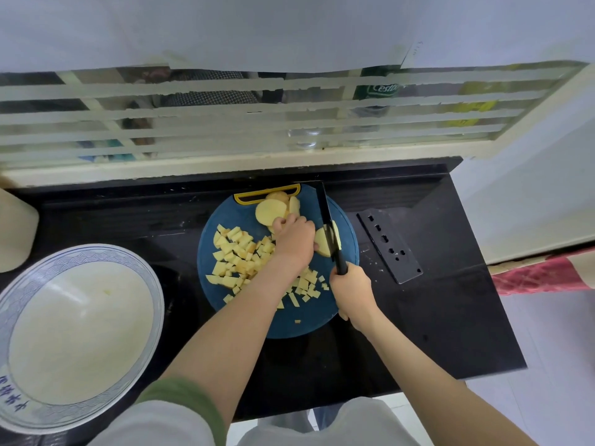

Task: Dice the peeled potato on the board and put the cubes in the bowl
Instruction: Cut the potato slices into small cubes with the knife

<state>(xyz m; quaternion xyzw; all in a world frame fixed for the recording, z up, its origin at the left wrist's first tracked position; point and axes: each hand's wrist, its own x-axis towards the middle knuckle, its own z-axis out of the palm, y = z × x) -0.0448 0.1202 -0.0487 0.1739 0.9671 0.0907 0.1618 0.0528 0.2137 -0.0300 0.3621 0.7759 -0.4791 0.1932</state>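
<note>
A round blue cutting board (225, 217) lies on the black counter. Several yellow potato cubes (238, 252) are spread over its left and middle. Uncut potato slices (270, 210) lie at its far side. My left hand (294, 239) presses down on a potato piece (322, 243) at the board's right. My right hand (352, 292) grips the black handle of a knife (325, 214), whose blade cuts into that piece. The white bowl with a blue patterned rim (151, 278) stands at the left, with nothing in it.
A black perforated knife sheath (389, 246) lies to the right of the board. A barred window frame (225, 162) runs along the counter's back. A pale object (16, 233) stands at the far left. The counter edge (502, 317) drops off at right.
</note>
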